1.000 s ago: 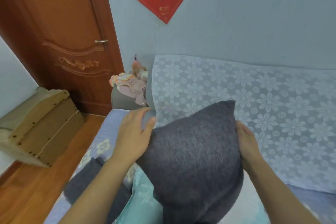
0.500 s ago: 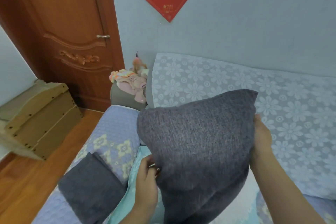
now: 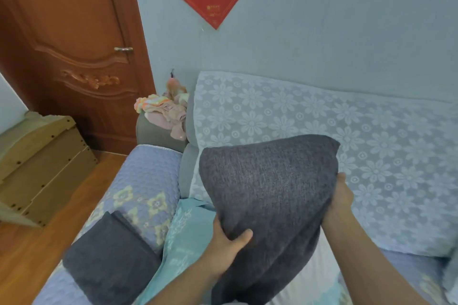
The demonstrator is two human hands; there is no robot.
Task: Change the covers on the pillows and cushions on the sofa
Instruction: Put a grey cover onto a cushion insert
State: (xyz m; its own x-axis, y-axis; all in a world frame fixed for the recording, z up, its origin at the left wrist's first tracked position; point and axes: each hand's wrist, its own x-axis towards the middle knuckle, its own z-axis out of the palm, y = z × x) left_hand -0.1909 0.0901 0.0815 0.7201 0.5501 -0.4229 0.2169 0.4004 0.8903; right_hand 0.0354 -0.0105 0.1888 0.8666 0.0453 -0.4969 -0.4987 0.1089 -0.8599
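- I have the dark grey cushion (image 3: pixel 270 181) lifted off the seat, held upright in front of the lace-covered sofa backrest (image 3: pixel 322 131); it hangs between my two hands, above the teal cover (image 3: pixel 183 238) lying on the seat
- My left hand (image 3: pixel 223 247) grips the cushion's lower left edge, thumb curled over the front face and fingers hidden behind the fabric
- My right hand (image 3: pixel 340 195) holds the right edge; its fingers are tucked behind the cushion, so I cannot tell how tightly they close
- A folded dark grey cover (image 3: pixel 109 262) sits on the quilted armrest (image 3: pixel 146 181), well apart from the cushion; I judge it a spare, not yet used
- Risk: I see no zip or opening from here; if I pull at the wrong edge the fabric will only bunch, and the filling stays inside
- Risk: the left grip is low and the cushion is soft; it may sag or slip down onto the teal cover if either hand lets go
- Risk: a careless swing left could knock the folded cover off the armrest onto the wooden floor (image 3: pixel 49 242)
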